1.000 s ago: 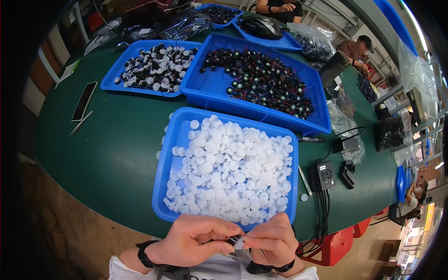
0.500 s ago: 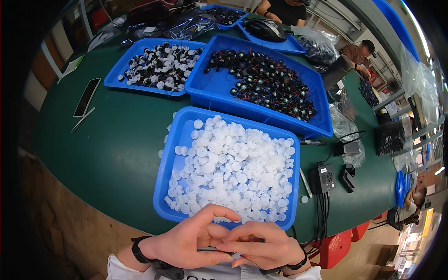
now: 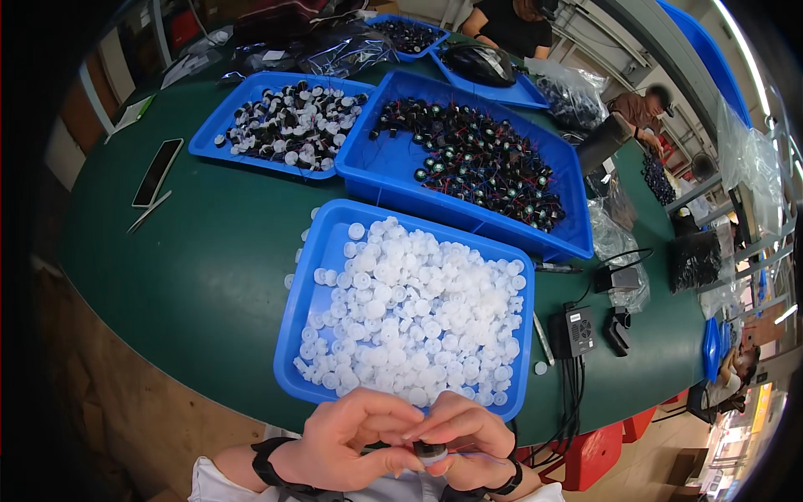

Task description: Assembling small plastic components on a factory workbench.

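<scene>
At the lower edge, my left hand (image 3: 347,443) and my right hand (image 3: 468,431) meet, both closed around a small black round part with a pale end (image 3: 432,453). Thin wires trail from it along my right fingers. Fingertips hide its upper side. Just beyond my hands is a shallow blue tray (image 3: 293,335) heaped with small translucent white plastic caps (image 3: 401,293). Behind that, a deeper blue bin (image 3: 393,180) holds many black round parts with wires (image 3: 493,159). In another blue tray (image 3: 205,138), similar black parts lie mixed with white caps (image 3: 293,125).
On the green table (image 3: 192,293) lie a phone (image 3: 157,173) and thin tweezers (image 3: 149,212) at left. A black box with cables (image 3: 576,331) and a pen-like stick (image 3: 543,339) are at right. Red stools (image 3: 592,456) stand below. Two people (image 3: 514,25) work beyond.
My hands have turned the held part, so its dark side and pale end now show between the fingertips. My left index finger has come down closer to my right fingers.
</scene>
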`<state>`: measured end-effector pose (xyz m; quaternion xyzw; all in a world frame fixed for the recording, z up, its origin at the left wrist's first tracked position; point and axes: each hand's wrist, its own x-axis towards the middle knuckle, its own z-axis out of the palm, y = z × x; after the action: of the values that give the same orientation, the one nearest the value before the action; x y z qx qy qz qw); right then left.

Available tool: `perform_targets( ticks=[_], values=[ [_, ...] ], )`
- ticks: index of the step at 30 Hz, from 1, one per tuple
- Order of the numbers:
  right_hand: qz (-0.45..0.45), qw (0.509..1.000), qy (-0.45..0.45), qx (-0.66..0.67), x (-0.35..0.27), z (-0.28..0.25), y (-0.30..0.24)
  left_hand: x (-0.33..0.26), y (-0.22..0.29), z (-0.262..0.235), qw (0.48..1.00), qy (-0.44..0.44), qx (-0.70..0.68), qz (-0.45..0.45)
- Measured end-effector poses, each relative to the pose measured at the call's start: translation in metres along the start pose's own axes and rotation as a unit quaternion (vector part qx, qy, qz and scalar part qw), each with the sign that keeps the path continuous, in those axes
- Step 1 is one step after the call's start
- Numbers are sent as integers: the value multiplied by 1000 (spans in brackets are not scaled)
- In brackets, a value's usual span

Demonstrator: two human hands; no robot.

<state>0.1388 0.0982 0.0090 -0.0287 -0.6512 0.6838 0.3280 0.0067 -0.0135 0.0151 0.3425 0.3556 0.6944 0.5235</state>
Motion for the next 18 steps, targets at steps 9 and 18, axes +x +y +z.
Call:
perform_targets(
  ticks=[9, 18],
  values=[
    [-6, 991, 101, 91, -1, 19, -2, 17, -18, 8, 910, 18, 289, 297],
    [13, 985, 43, 166, 7, 6, 3, 24, -7, 15, 860, 48, 379, 338]
  ],
)
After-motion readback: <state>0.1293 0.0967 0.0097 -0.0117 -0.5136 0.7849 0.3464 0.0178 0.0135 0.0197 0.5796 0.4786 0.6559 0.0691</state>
